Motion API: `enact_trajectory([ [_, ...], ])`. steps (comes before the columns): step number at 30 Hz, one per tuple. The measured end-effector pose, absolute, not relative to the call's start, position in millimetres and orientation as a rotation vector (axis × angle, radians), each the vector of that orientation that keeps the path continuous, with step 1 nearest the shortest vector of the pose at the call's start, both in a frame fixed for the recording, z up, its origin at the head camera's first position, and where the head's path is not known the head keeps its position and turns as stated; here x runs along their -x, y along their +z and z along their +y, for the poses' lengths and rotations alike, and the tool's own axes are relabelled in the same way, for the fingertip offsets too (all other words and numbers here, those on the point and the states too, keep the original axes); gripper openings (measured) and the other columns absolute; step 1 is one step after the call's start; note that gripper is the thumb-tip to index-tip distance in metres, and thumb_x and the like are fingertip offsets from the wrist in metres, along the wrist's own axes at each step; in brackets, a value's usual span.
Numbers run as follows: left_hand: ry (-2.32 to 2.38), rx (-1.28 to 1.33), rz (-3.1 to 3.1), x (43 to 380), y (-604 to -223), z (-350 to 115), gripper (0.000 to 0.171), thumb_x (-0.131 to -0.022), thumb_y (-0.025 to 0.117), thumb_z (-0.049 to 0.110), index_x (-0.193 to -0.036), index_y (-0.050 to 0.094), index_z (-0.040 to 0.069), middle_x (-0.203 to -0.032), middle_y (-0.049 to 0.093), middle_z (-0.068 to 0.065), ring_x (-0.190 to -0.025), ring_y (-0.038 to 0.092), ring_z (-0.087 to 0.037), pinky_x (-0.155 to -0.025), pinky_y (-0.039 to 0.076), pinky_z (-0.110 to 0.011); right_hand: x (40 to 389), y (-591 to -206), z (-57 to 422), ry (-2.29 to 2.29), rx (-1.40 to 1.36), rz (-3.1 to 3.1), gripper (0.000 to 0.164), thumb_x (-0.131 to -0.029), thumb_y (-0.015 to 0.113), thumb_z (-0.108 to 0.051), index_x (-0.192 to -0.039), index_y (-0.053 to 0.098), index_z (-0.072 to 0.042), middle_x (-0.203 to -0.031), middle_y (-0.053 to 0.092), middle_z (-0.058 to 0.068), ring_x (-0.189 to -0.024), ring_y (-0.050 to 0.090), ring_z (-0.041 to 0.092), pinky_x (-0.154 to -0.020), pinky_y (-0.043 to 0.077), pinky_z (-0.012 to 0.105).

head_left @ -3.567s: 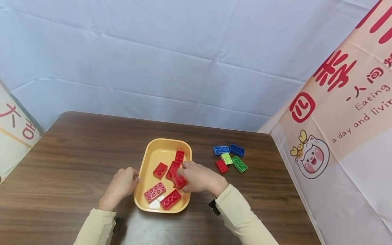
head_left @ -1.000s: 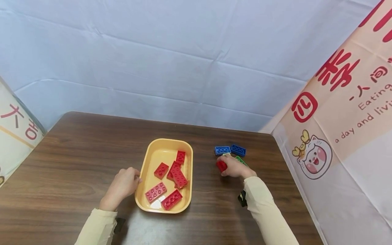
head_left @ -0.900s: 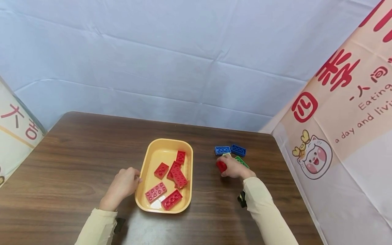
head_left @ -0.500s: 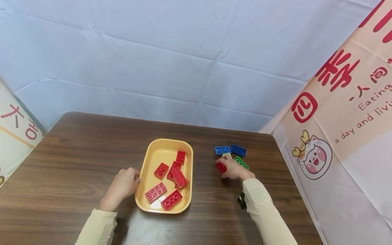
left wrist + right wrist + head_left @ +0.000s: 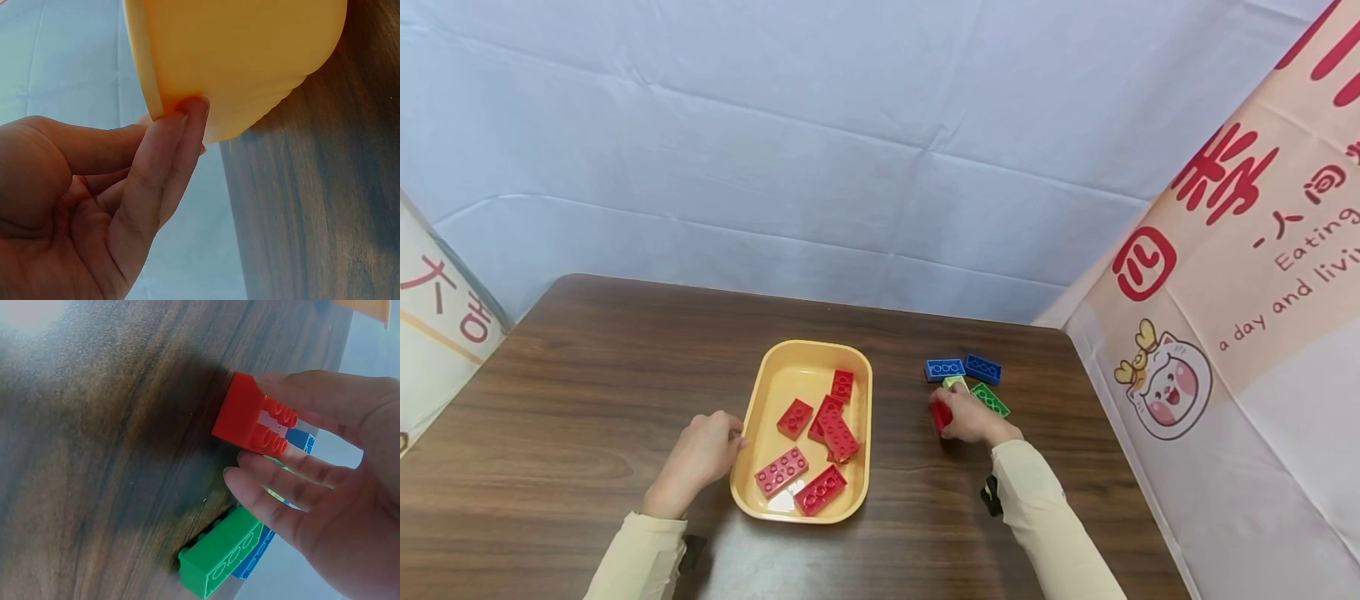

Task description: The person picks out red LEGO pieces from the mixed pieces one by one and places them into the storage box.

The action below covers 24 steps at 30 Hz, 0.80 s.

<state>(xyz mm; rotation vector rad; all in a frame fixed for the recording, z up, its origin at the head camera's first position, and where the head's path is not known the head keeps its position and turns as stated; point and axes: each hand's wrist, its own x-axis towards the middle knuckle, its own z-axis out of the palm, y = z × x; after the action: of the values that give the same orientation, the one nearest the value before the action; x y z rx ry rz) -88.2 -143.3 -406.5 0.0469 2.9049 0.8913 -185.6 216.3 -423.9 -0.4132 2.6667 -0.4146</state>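
Note:
My left hand (image 5: 706,450) pinches the left rim of a yellow plastic tray (image 5: 752,400); in the left wrist view the thumb and fingers (image 5: 150,147) meet at that rim. Inside the tray lie several red toy building bricks, among them a studded one (image 5: 782,472) and an upturned one (image 5: 820,490). Over to the right, my right hand (image 5: 972,417) holds a red building brick (image 5: 240,415) by its sides, thumb on one and fingers on the other, studs toward the palm. Close by its fingers lie a green brick (image 5: 222,547) and a partly hidden lime brick (image 5: 955,381).
Two blue bricks (image 5: 944,370) lie just beyond the right hand on the dark wooden table (image 5: 647,350). White cloth (image 5: 775,167) hangs behind the table, and a printed cloth (image 5: 1225,333) hangs along its right side.
My right hand has left the tray, where it was on a red brick, and moved right to the red brick beside the pile. That brick has turned slightly. The left hand stays put.

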Motion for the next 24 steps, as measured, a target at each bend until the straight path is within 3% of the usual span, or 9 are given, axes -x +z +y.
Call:
enact_trajectory([
  [24, 0.887, -0.051, 2.915, 88.6, -407.1, -143.0, 0.011, -0.077, 0.063, 0.005, -0.085, 0.067, -0.002, -0.071, 0.061, -0.012, -0.059, 0.048, -0.02, -0.054, 0.045, -0.038, 184.9, -421.7, 223.1, -0.428, 0.474, 2.619, 0.049, -0.068, 0.071, -0.001, -0.113, 0.052, -0.004, -0.106, 0.051, 0.017, -0.093, 0.048, 0.028, -0.081, 0.048, 0.048],
])
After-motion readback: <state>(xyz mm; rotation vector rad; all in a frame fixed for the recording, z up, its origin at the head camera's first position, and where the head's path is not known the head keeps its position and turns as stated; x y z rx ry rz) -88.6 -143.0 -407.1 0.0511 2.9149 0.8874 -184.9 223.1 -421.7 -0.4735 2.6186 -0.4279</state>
